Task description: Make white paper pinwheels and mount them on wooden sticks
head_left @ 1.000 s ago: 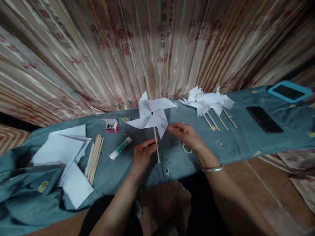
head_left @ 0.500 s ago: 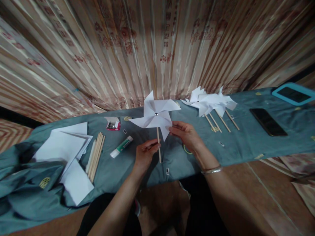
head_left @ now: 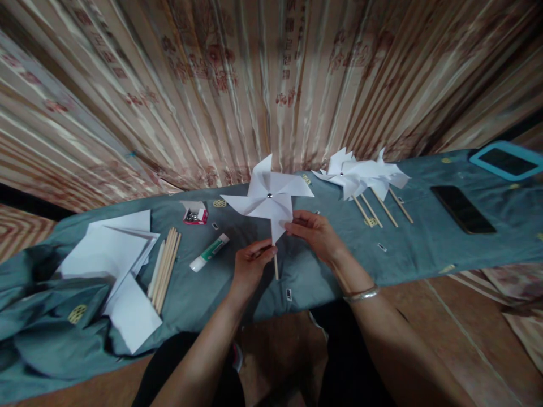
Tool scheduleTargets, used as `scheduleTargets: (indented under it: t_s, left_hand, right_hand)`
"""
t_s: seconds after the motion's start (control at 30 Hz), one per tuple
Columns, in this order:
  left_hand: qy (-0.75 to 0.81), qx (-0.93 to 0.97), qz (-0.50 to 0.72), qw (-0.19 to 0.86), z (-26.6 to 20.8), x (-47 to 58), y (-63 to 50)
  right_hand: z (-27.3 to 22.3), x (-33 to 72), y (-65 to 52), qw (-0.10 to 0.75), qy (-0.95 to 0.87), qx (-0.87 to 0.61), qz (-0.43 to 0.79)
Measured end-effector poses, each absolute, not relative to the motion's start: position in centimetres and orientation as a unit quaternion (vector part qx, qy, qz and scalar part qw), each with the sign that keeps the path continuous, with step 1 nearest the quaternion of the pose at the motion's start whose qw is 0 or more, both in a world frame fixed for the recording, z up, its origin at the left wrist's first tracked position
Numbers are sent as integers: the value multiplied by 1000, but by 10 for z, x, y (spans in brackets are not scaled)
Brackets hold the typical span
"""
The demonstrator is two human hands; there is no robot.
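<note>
One white paper pinwheel (head_left: 271, 183) is held up over the middle stretch of the table (head_left: 407, 257), blades fixed round a pin, its stick (head_left: 276, 270) pointing down toward the front edge. The stick is pinched by the left hand (head_left: 251, 261), its grip closed between thumb and finger. The lower blade's edge is met by the fingertips of the right hand (head_left: 320, 234) — whether pinched or merely touched cannot be told.

The step in hand is judged to be a check or setting of the blades on an assembled pinwheel. For the next move, a steady stick and a light touch are called for, since thin paper could be creased.

Near the back edge, toward the right end, more pinwheels (head_left: 354, 176) are heaped. Toward the left end are laid a pin box (head_left: 196, 215), a glue stick (head_left: 209, 252), spare sticks (head_left: 167, 268) and paper sheets (head_left: 104, 251).
</note>
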State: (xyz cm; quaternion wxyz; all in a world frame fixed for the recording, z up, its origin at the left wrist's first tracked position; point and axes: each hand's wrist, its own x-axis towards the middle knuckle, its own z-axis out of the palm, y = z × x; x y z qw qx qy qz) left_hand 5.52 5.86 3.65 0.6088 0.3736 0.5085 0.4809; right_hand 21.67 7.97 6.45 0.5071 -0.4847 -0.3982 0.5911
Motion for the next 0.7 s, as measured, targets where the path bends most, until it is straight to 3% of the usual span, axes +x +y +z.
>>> scheduleTargets:
  t_s: [0.37, 0.6, 0.7]
  left_hand:
    - [504, 388, 477, 606, 35, 51, 59]
    - [508, 379, 477, 609, 34, 53, 58]
    - [505, 373, 470, 621, 31, 55, 56]
  right_hand:
    - [69, 221, 76, 488, -458, -516, 534]
    - [72, 253, 89, 655, -380, -557, 342]
    - [68, 263, 99, 684, -381, -560, 270]
